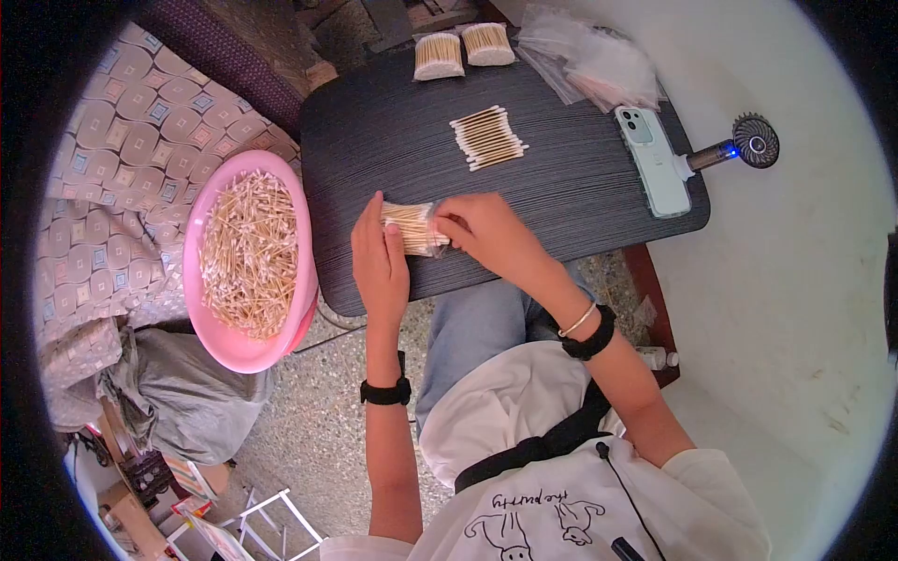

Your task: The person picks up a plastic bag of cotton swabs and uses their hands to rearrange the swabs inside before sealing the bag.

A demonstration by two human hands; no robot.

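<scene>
A clear bag of cotton swabs [412, 226] lies on its side near the front edge of the dark table, between my two hands. My left hand [382, 257] cups its left end, with the thumb pressed on the swabs and the fingers along the outer side. At the other end, my right hand [482, 229] is closed with thumb and fingers on the plastic opening. Beyond them is a loose layer of cotton swabs [488, 138], laid side by side. Two filled bags, a left pack [438, 56] and a right pack [487, 44], stand at the table's far edge.
A pink basin [194, 290] heaped with loose swabs is left of the black table [374, 131]. Empty plastic bags [599, 61] lie at the back right. A phone [655, 164] and a small fan [754, 141] are at the right edge, beside a pale wall.
</scene>
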